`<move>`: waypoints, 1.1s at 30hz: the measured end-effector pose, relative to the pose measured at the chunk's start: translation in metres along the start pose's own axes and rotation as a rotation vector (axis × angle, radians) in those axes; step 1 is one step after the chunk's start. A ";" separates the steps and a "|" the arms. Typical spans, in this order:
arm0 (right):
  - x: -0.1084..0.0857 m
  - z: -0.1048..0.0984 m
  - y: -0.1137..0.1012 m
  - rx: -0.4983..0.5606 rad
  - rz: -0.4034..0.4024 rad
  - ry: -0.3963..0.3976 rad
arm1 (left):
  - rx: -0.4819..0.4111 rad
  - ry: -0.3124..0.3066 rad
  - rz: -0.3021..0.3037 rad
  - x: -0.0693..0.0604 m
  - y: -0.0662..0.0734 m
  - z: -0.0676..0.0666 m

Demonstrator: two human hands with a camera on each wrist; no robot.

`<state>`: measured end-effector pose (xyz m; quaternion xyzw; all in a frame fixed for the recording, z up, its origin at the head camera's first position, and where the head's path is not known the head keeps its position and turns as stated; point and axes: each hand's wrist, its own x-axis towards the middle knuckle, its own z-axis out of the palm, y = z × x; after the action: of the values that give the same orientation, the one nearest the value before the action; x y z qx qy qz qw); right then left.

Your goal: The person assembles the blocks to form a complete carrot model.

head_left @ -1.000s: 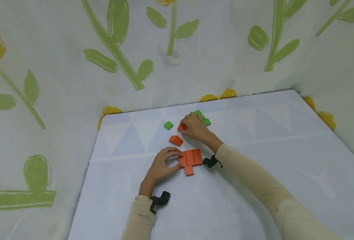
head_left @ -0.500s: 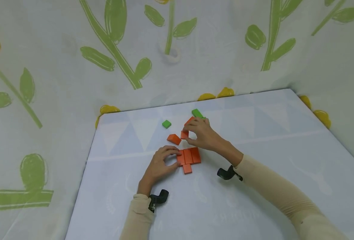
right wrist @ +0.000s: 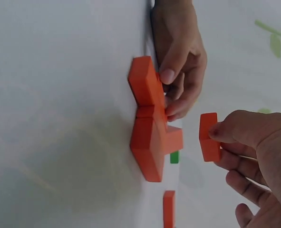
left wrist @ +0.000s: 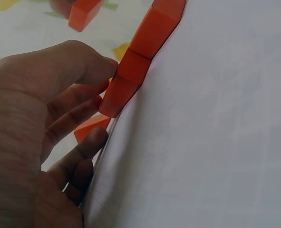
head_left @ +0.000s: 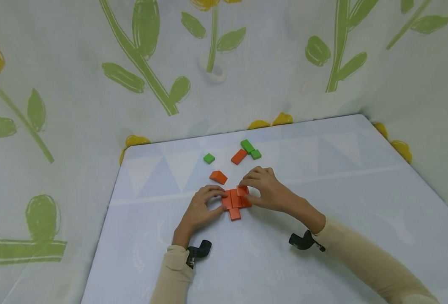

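In the head view, several orange blocks lie joined on the table: a row of rectangular blocks (head_left: 236, 198) with a small square block (head_left: 235, 214) against its near side. My left hand (head_left: 199, 210) holds the left block (head_left: 226, 200) of that row, thumb and fingers at its near and far ends. Between thumb and fingers, my right hand (head_left: 271, 190) pinches a small orange block (head_left: 242, 191). The right wrist view shows this held block (right wrist: 209, 137) raised clear of the row; from the head it overlaps the row's right part.
Behind the row lies an orange wedge-shaped block (head_left: 218, 177). Farther back are an orange rectangular block (head_left: 239, 156), a long green block (head_left: 247, 146), a small green block (head_left: 256, 154) and another green block (head_left: 209, 158). The white table (head_left: 163, 181) meets a flower-patterned cloth behind.
My right hand has lifted the small orange block from beside the green blocks and carried it nearer, over the row's right part. My left hand has stayed on the left block.
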<state>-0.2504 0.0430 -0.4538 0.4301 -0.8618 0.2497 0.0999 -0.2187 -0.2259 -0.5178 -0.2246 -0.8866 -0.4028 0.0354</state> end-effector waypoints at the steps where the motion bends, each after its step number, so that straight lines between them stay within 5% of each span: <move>1: -0.003 0.001 -0.001 -0.003 -0.007 0.002 | -0.001 0.002 0.001 0.000 0.000 0.000; 16: -0.038 0.014 -0.012 0.028 -0.014 -0.103 | -0.016 -0.011 -0.024 0.000 0.002 0.001; 33: -0.040 0.030 -0.011 0.005 -0.076 -0.037 | -0.024 0.000 0.009 0.001 -0.001 0.000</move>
<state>-0.2154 0.0498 -0.4909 0.4675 -0.8457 0.2401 0.0924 -0.2201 -0.2263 -0.5181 -0.2288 -0.8808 -0.4132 0.0344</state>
